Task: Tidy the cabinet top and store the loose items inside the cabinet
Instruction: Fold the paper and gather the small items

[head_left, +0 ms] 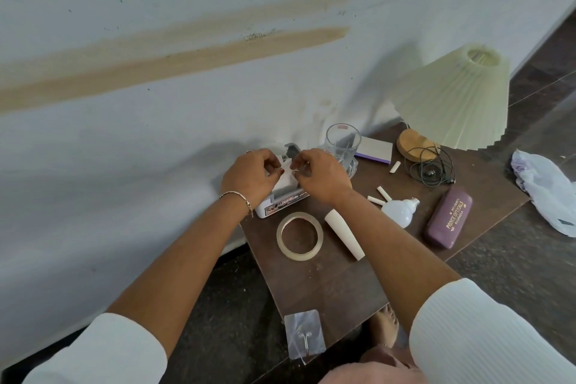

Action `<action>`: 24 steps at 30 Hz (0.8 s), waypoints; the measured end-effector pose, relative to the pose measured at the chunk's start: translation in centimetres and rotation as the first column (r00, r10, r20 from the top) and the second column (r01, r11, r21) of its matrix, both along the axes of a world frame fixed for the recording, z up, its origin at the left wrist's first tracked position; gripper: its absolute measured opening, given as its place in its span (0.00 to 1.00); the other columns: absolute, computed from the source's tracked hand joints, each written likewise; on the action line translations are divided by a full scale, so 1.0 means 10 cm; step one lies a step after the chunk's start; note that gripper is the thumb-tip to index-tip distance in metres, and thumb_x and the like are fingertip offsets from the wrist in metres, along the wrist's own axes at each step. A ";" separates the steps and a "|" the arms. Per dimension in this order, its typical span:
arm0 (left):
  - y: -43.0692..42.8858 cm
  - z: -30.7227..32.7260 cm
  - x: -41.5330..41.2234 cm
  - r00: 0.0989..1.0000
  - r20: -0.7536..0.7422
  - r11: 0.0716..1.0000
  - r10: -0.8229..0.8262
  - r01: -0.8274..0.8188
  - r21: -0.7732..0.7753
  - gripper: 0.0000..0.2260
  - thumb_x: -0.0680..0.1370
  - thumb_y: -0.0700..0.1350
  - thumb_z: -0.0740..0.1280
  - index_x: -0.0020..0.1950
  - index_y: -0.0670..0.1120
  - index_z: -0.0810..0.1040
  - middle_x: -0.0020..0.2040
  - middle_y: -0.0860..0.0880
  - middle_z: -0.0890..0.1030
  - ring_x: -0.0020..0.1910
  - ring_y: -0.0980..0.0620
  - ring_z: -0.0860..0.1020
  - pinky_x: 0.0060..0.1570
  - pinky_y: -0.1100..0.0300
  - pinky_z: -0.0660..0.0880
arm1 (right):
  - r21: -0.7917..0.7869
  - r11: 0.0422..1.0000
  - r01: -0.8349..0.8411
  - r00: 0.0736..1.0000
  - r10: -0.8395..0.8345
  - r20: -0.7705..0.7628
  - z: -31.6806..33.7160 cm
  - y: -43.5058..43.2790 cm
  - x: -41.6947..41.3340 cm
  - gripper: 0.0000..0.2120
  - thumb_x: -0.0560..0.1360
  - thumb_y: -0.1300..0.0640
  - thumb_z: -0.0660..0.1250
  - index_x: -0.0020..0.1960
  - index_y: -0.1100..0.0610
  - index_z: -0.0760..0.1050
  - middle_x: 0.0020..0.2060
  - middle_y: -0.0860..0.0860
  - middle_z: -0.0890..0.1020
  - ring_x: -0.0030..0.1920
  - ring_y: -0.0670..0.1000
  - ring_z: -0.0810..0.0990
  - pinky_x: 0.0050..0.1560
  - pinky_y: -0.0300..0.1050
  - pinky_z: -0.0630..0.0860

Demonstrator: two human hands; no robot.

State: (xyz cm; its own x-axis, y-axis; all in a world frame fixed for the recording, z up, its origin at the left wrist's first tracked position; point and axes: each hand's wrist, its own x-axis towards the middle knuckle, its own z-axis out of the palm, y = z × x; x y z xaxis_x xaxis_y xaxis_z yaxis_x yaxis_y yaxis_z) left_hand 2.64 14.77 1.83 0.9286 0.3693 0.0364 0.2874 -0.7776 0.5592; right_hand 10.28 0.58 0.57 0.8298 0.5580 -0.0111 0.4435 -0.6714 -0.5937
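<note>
Fingers (270, 167) of left hand (249, 178) & right hand (322, 176) pinch thin white paper (285, 181) over rectangular printed box (280, 205).

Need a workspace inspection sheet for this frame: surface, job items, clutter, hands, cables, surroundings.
Surface: dark brown wooden cabinet top, loose items scattered on it.
Job's things: clear tape roll, white plastic tube, white light bulb, purple glasses case, short white sticks, clear glass tumbler, small white printed box, all on top.
Clutter: clear packet with metal hook overhangs the front edge; crumpled pale plastic bag on the floor.
Hands: left hand and right hand both pinch a white paper sheet over the box.
Cables: black cord coiled beside the lamp's round wooden base.
Surroundings: pale wall with tan streaks, dark stone floor, pleated cream lampshade.
</note>
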 end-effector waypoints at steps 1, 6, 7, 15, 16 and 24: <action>-0.01 -0.01 0.00 1.000 -0.007 1.000 -0.004 0.004 0.003 0.03 0.74 0.48 0.68 0.46 0.52 0.79 0.45 0.53 0.82 0.45 0.53 0.78 0.42 0.60 0.72 | -0.001 1.000 -0.001 1.000 0.001 0.010 0.00 0.00 0.00 0.06 0.74 0.58 0.68 0.50 0.52 0.80 0.50 0.50 0.81 0.50 0.51 0.79 0.53 0.48 0.77; -0.07 -0.01 0.02 0.999 -0.025 0.999 -0.035 0.035 0.005 0.04 0.74 0.46 0.68 0.48 0.50 0.80 0.45 0.51 0.83 0.46 0.50 0.79 0.44 0.59 0.74 | 0.004 1.000 0.007 1.000 -0.007 0.003 -0.04 -0.05 -0.01 0.07 0.75 0.58 0.67 0.51 0.52 0.81 0.50 0.51 0.81 0.50 0.51 0.79 0.53 0.48 0.78; -0.09 0.00 0.02 0.999 -0.022 0.999 -0.033 0.033 0.003 0.04 0.74 0.46 0.68 0.48 0.51 0.80 0.46 0.52 0.83 0.46 0.50 0.79 0.44 0.60 0.73 | 0.019 1.000 0.015 1.000 -0.014 -0.008 -0.04 -0.06 -0.01 0.07 0.75 0.59 0.67 0.51 0.52 0.81 0.51 0.51 0.81 0.50 0.51 0.79 0.52 0.48 0.78; -0.37 0.07 0.18 0.997 0.063 0.998 -0.038 0.040 -0.045 0.01 0.74 0.48 0.67 0.43 0.53 0.79 0.43 0.54 0.83 0.43 0.53 0.79 0.42 0.61 0.74 | 0.221 0.964 0.151 0.988 -0.139 -0.071 -0.06 -0.37 -0.05 0.05 0.74 0.58 0.67 0.47 0.50 0.79 0.45 0.44 0.82 0.44 0.44 0.79 0.42 0.33 0.72; -0.44 0.06 0.22 0.996 0.075 0.997 -0.045 0.050 -0.054 0.02 0.74 0.48 0.67 0.44 0.52 0.79 0.44 0.53 0.83 0.44 0.53 0.79 0.42 0.60 0.74 | 0.236 0.957 0.170 0.985 -0.157 -0.071 -0.07 -0.44 -0.04 0.05 0.74 0.58 0.67 0.48 0.50 0.80 0.44 0.43 0.82 0.44 0.44 0.79 0.43 0.35 0.73; -1.21 -0.23 0.59 0.993 0.118 0.992 -0.014 0.029 -0.119 0.06 0.75 0.51 0.65 0.51 0.55 0.75 0.36 0.57 0.77 0.37 0.55 0.76 0.35 0.61 0.71 | 0.319 0.906 0.277 0.960 -0.270 -0.068 -0.24 -1.01 0.12 0.07 0.74 0.58 0.66 0.52 0.54 0.78 0.47 0.48 0.82 0.45 0.45 0.78 0.46 0.39 0.75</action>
State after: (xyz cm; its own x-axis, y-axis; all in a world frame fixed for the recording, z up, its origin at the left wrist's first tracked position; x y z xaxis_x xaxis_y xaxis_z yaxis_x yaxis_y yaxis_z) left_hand 8.51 2.70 -0.46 0.9284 0.3575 0.1013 0.1986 -0.7079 0.6778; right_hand 11.53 -9.48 -1.81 0.9520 0.2853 0.1113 0.2546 -0.5355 -0.8052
